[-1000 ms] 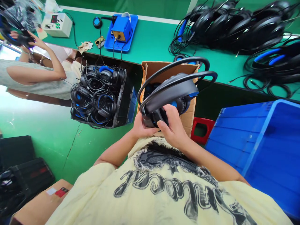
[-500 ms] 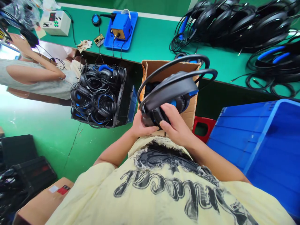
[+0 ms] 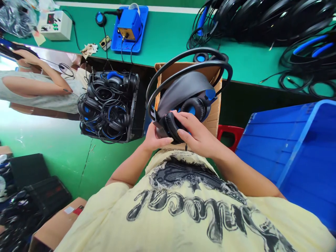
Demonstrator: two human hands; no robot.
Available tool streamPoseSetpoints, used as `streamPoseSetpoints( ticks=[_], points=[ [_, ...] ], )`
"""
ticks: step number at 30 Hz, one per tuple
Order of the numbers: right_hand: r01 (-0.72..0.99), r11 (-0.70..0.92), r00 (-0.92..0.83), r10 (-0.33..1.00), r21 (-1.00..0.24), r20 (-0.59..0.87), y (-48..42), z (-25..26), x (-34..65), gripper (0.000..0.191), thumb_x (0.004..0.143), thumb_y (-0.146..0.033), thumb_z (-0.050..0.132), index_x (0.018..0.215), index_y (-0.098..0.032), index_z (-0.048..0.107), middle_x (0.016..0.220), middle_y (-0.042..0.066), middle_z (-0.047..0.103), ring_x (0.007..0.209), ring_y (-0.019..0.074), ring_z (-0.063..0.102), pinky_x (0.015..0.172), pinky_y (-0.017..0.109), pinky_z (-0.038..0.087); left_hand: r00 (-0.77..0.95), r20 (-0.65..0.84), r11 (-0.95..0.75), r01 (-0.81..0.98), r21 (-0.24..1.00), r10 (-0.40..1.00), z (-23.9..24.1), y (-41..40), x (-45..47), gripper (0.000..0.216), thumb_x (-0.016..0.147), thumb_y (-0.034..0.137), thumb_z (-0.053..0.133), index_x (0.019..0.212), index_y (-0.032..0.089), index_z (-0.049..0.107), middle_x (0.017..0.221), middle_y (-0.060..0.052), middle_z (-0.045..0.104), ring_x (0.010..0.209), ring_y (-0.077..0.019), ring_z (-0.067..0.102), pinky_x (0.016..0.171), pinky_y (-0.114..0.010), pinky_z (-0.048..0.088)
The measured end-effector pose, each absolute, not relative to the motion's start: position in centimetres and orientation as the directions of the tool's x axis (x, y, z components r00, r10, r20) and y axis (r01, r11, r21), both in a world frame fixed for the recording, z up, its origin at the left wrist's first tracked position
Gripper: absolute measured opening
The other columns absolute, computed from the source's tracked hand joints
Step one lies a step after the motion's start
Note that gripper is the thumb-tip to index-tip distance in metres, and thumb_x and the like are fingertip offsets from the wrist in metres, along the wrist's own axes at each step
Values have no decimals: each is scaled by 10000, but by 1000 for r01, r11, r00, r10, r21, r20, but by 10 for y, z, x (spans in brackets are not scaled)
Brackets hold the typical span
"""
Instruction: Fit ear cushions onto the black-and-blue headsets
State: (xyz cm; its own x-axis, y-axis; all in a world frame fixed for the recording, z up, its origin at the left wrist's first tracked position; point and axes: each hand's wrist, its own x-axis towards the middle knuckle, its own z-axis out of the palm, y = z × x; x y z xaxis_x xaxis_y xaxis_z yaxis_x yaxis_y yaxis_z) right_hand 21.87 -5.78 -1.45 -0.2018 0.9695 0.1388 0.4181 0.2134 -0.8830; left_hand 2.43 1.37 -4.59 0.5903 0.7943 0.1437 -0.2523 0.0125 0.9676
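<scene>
A black over-ear headset (image 3: 181,91) with a double-hoop headband and blue inside its ear cups is held over an open cardboard box (image 3: 219,101). My left hand (image 3: 154,139) grips the near ear cup from its left side, fingers partly hidden behind it. My right hand (image 3: 195,134) is closed on the same cup's cushion from the right, its fingertips over the top. The far ear cup hangs free, its cushion and blue inside facing me.
A black crate (image 3: 135,108) heaped with headsets stands left, near a co-worker's arm (image 3: 54,77). More headsets (image 3: 252,24) lie on the green bench (image 3: 168,31), with a blue soldering station (image 3: 130,26). A blue bin (image 3: 278,140) and a red stool (image 3: 231,133) are on the right.
The headset has turned in my hands, so the broad inner band and the far ear cup's cushion now show more. Both hands remain on the near cup. The co-worker's headset has shifted.
</scene>
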Motion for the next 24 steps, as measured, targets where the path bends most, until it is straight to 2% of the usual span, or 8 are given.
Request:
streamPoseSetpoints(
  ticks=[5,13,19,24],
  points=[
    [428,142,-140,986,-893,90,-58,-13,217,597,1033,-558,406,1563,-283,401,1469,136,511,1401,299,471,1204,564,373,596,115,23,-219,975,795,-44,14,26,873,657,537,884,1419,261,559,1406,-129,641,1349,-364,575,1183,-520,421],
    [414,127,-85,991,-901,101,-57,-9,212,561,1025,-527,450,1536,-297,430,1404,122,567,1336,299,533,1178,550,412,584,125,-3,-205,979,802,-46,17,24,811,639,531,896,1343,236,622,1364,-129,657,1333,-383,583,1184,-534,411],
    [430,124,-90,991,-894,94,-50,-16,213,590,998,-551,485,1503,-245,475,1378,140,585,1313,318,549,1135,545,456,610,55,95,-211,973,790,-56,22,24,936,612,555,903,1430,278,541,1422,-117,621,1392,-372,528,1202,-529,385],
    [458,29,-62,998,-889,1,-38,-16,216,509,982,-502,543,1378,-186,592,1289,150,654,1216,314,614,1063,506,507,616,-74,243,-194,950,784,-59,26,32,874,654,590,863,1406,278,546,1303,-91,668,1254,-346,633,1092,-488,502]
  ],
)
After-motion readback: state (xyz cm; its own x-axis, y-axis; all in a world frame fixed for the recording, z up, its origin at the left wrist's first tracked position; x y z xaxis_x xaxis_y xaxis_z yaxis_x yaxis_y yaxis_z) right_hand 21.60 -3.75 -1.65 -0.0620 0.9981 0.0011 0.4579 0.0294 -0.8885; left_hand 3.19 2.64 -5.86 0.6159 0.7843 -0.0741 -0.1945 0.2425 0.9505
